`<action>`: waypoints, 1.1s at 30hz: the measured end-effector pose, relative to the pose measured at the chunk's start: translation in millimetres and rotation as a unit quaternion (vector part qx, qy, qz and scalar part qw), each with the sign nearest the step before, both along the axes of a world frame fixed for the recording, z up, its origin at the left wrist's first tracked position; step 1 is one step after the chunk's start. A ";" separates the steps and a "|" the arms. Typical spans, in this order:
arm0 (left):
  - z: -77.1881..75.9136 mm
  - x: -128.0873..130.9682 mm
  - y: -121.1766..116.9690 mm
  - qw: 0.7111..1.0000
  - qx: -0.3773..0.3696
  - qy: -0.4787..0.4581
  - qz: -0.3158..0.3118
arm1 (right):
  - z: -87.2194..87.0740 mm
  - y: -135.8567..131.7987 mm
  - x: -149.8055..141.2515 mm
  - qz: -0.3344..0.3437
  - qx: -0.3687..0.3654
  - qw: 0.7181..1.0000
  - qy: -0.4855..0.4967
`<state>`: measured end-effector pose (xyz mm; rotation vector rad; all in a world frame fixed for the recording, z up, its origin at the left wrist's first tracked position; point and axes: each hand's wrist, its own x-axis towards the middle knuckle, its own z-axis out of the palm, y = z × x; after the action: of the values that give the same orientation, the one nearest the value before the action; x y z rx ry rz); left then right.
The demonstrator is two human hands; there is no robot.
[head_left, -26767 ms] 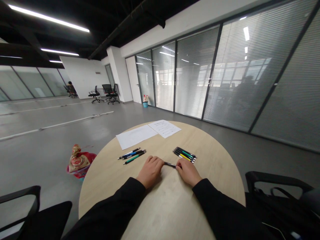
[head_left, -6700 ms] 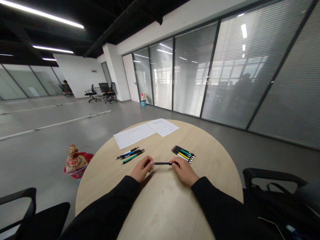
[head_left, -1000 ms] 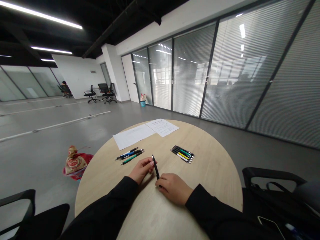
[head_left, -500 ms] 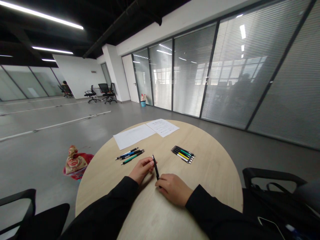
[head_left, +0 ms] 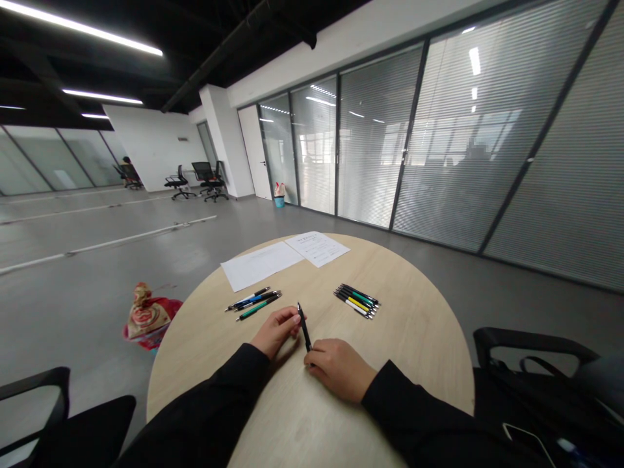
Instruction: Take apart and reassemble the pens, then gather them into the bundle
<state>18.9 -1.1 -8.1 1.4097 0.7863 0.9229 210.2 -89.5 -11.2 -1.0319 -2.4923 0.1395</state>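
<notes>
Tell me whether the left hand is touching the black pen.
Touching. The head view shows the fingertips of the left hand resting against the side of the black pen, near its upper end.

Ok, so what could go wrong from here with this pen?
The pen seems only lightly held between the left hand and right hand, so it might slip and roll across the smooth table. If put down nearby, it could get mixed up with the similar pens.
</notes>
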 end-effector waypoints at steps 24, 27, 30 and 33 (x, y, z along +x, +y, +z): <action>3.2 0.3 -4.1 1.000 0.006 0.009 -0.022 | -2.3 -0.8 -1.3 -0.008 0.023 0.999 -0.034; 4.7 0.5 -5.2 1.000 0.004 0.013 -0.026 | 0.0 -0.9 -1.5 -0.010 0.025 0.999 -0.033; 5.5 0.5 -5.6 1.000 0.006 0.016 -0.026 | 2.2 -1.2 -1.7 -0.008 0.029 0.999 -0.035; 5.8 0.6 -5.8 1.000 0.007 0.019 -0.024 | 3.2 -1.9 -1.9 -0.005 0.028 0.999 -0.041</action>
<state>19.4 -6.9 -2.3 1.4561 0.7723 0.8683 208.3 -91.4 -8.0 -1.0469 -2.5491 0.0240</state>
